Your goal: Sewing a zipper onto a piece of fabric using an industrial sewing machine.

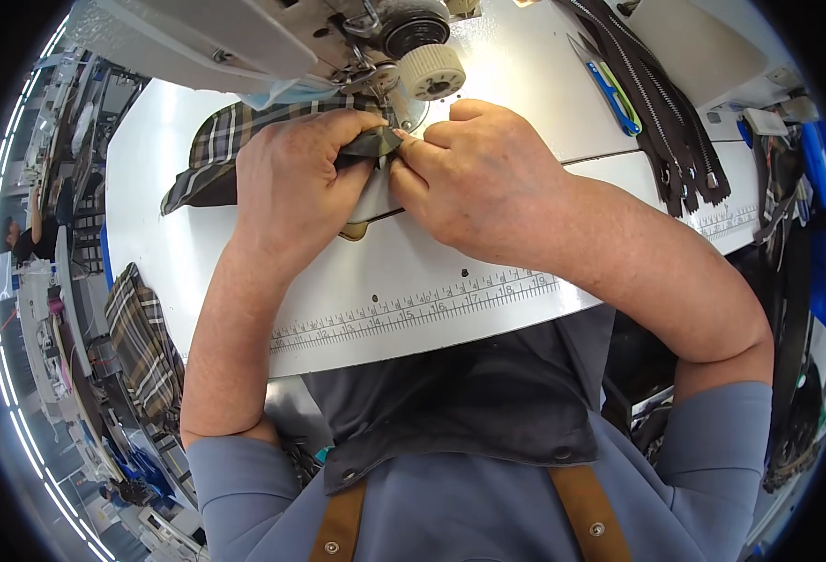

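My left hand (296, 183) grips a plaid fabric piece (211, 155) with a dark olive folded edge (375, 142), lying under the sewing machine (244, 47). My right hand (469, 173) has its fingers bent and pinched at the same folded edge, just right of my left fingers, near the needle area. The needle itself is hard to make out. The machine's cream knob (431, 73) sits just above my right hand. A pale strip shows between my hands, and a small tan edge pokes out below my left hand.
The white table (413, 347) has a ruler along its front edge. Blue-green snips (619, 103) and dark zippers (689, 169) lie at right. More plaid fabric (136, 337) hangs at left. Another person (33, 234) is at far left among workbenches.
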